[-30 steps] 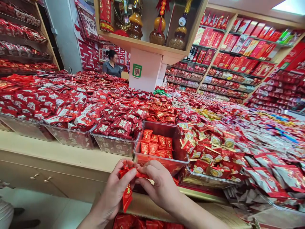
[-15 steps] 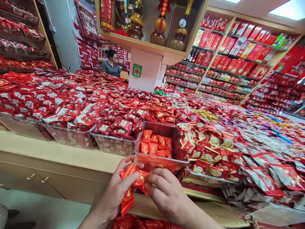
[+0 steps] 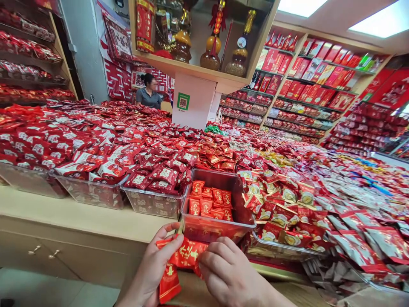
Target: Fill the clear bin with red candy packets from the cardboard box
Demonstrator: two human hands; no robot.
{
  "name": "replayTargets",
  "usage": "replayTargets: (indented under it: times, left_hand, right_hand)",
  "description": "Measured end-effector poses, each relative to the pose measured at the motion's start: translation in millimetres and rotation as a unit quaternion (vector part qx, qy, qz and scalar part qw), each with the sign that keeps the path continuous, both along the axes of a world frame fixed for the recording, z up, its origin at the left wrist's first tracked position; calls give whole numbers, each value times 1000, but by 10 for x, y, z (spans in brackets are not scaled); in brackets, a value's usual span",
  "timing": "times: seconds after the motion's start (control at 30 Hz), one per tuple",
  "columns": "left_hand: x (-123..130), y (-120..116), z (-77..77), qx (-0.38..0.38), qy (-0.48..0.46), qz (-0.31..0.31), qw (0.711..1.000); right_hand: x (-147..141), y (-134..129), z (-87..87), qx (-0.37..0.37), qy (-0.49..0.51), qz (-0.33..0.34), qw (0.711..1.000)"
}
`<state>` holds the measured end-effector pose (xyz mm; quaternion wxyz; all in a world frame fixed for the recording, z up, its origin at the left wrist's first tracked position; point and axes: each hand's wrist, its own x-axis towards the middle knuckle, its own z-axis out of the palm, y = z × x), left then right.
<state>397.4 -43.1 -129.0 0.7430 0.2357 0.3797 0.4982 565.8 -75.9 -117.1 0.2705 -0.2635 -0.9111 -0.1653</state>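
My left hand [image 3: 159, 260] is closed around small red candy packets [image 3: 188, 253] with gold lettering, its thumb pressed on top. One packet hangs down below that thumb. At the packets' right end my right hand [image 3: 220, 264] pinches with curled fingers; its fingertips are partly hidden behind the hand. Just beyond both hands stands a clear plastic bin [image 3: 220, 226], partly filled with matching red packets [image 3: 209, 200] laid upright in rows.
Heaped bins of wrapped sweets flank it: dark red packets [image 3: 162, 175] at left, red-and-gold ones [image 3: 281, 213] at right. A pale counter [image 3: 79, 213] runs along the left. Overhead hangs a display cabinet [image 3: 204, 72]. A person [image 3: 148, 94] in grey is behind the heaps.
The view has tilted up slightly, so the bins sit lower. The packets in my hands have turned, and the gold lettering on one now faces me.
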Motion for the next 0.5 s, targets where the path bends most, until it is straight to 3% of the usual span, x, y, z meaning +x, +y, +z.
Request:
replayTargets:
  times: [0.1,0.2,0.33,0.4,0.5]
  left_hand:
    - [-3,20,-39,10,18,21,1000]
    - [4,26,-55,16,58,15,998]
    - [27,11,-24,32,101,-45,993]
    - [33,-1,-13,37,115,-58,991]
    - [30,-17,-15,38,123,-57,990]
  right_hand:
    - [49,36,138,1,-2,-38,999]
    - [168,269,413,-30,-23,-169,985]
    - [285,891,704,-118,-143,-363,913]
    - [292,1193,712,-183,-199,-389,881]
    - [258,1488,571,-240,-234,-400,853]
